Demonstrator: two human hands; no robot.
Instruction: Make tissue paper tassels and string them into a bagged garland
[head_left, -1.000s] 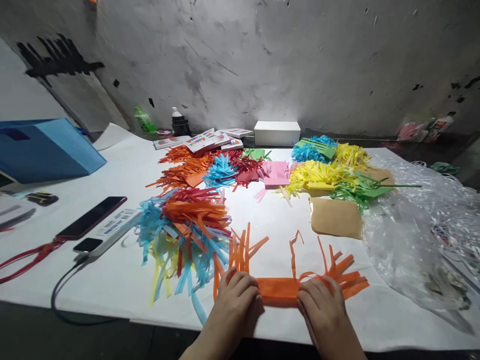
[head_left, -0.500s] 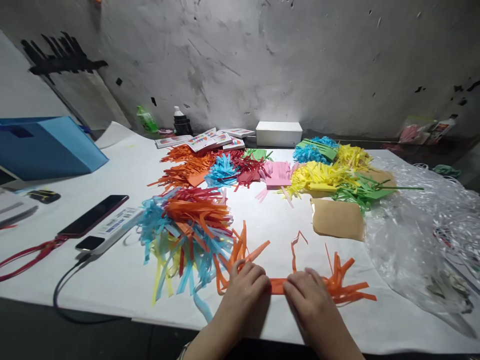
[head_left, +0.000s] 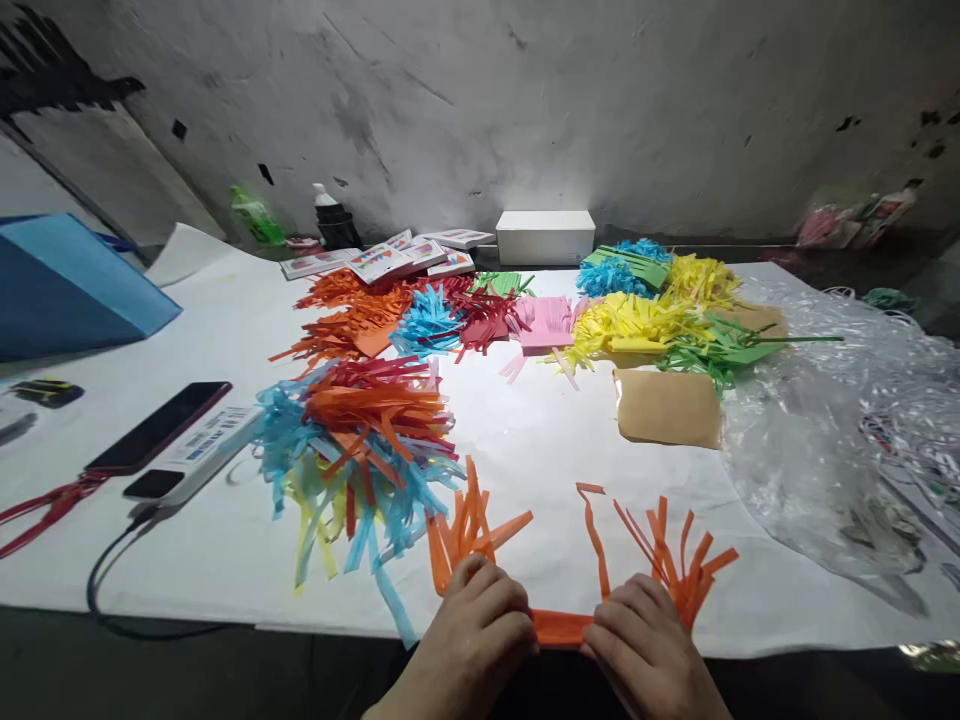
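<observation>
An orange fringed paper strip [head_left: 561,627] lies folded flat at the near edge of the white table [head_left: 225,560]. My left hand [head_left: 476,630] presses down on its left part, fingers curled over it. My right hand [head_left: 645,640] presses on its right part. Orange fringes stick up beyond each hand, at the left [head_left: 469,525] and at the right [head_left: 675,560]. A heap of orange, red, blue and yellow fringed papers [head_left: 360,440] lies just left of my left hand.
More fringed papers [head_left: 525,320] in many colours cover the far middle. A brown paper sheet [head_left: 667,408] and crumpled clear plastic [head_left: 832,440] lie at the right. A phone [head_left: 157,428], power strip [head_left: 195,455] and red scissors [head_left: 41,505] lie left, a blue box [head_left: 67,285] far left.
Both hands have drawn the orange strip nearer to the table's front edge and closer together. The view has tilted down slightly.
</observation>
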